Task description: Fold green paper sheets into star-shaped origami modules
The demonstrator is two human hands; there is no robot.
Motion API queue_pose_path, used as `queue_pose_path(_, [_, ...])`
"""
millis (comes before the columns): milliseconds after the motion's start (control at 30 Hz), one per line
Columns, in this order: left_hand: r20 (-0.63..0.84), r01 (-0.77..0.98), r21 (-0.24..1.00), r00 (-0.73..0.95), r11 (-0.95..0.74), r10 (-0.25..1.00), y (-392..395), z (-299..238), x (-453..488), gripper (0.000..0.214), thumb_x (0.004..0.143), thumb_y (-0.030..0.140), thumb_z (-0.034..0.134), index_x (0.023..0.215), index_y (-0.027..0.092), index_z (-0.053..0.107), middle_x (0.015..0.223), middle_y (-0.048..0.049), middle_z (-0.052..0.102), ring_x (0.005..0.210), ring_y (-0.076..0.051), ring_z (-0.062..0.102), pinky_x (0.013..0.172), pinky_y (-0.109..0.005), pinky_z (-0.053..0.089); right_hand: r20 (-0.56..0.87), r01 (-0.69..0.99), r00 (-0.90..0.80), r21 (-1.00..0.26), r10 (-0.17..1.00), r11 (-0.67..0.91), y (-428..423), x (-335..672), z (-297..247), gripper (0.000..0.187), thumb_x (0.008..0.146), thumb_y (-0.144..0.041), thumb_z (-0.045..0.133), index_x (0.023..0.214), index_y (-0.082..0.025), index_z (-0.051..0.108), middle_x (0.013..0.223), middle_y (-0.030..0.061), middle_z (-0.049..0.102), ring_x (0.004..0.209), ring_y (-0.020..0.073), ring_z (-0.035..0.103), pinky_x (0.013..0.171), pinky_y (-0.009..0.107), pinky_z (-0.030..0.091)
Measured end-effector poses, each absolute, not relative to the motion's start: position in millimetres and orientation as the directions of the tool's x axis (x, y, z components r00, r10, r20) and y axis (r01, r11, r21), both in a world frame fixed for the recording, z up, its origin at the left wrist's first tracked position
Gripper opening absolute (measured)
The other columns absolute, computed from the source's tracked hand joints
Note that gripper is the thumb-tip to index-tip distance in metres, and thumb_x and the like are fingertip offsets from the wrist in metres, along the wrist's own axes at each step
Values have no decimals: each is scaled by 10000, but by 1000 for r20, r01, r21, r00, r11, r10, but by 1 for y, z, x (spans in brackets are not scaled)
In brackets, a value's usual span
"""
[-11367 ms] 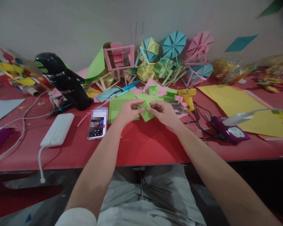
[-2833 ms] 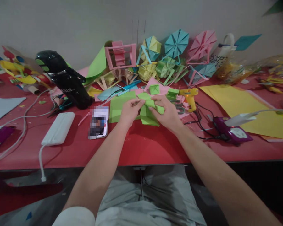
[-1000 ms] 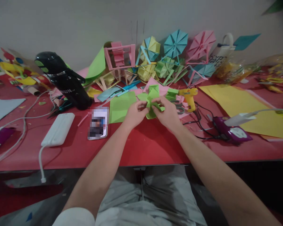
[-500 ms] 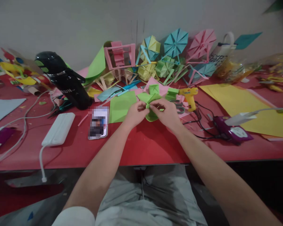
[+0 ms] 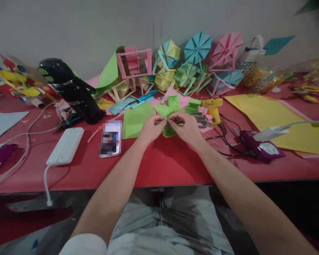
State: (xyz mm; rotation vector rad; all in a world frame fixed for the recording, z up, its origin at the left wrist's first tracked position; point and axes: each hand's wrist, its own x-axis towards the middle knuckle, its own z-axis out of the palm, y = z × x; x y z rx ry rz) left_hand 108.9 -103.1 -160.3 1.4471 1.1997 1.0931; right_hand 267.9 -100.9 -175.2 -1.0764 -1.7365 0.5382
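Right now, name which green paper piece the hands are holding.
The folded green piece, pinched between the left hand and right hand. The flat green sheet lies on the table left of it, and the small green square sits behind; neither is gripped.

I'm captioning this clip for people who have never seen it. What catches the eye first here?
The left hand and right hand pinch a green folded paper over the middle of the red table. Behind, along the wall, stands a row of bright paper fans in teal, pink and yellow. A black bottle sits at the left.
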Motion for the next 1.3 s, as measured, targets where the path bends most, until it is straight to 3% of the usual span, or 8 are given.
queue_pose_path(533, [13,139,990,110,-29,994,-100,-166,106,189,821,260,631,653,176,650,618,29,510,597,-106,454,597,-246,392,527,452,-159,-713,835,536,-102,266,-174,99,813,-187,607,872,-213,682,837,39,696,738,181,631,714,359,534])
queue_pose_path(800, [-210,-99,970,117,221,971,-109,-148,111,150,874,175,642,725,159,645,599,38,512,520,-71,486,579,-218,438,589,501,-185,-632,787,591,-106,266,-171,99,851,-195,610,880,-228,699,837,40,661,749,180,608,678,339,515])
queue_pose_path(1133, [-226,-212,946,107,244,968,-106,-149,110,129,847,168,684,725,183,647,612,26,559,543,-83,533,622,-227,467,633,487,-195,-601,749,634,-106,265,-171,158,904,-239,599,938,-246,753,895,61,673,793,205,606,731,389,529])
queue_pose_path(1300, [-222,-261,933,122,247,967,-105,-148,109,112,860,171,691,752,178,664,622,28,571,541,-72,535,613,-207,465,689,508,-223,-522,690,685,-104,266,-172,189,921,-248,591,959,-261,776,937,71,673,871,218,620,787,404,529])
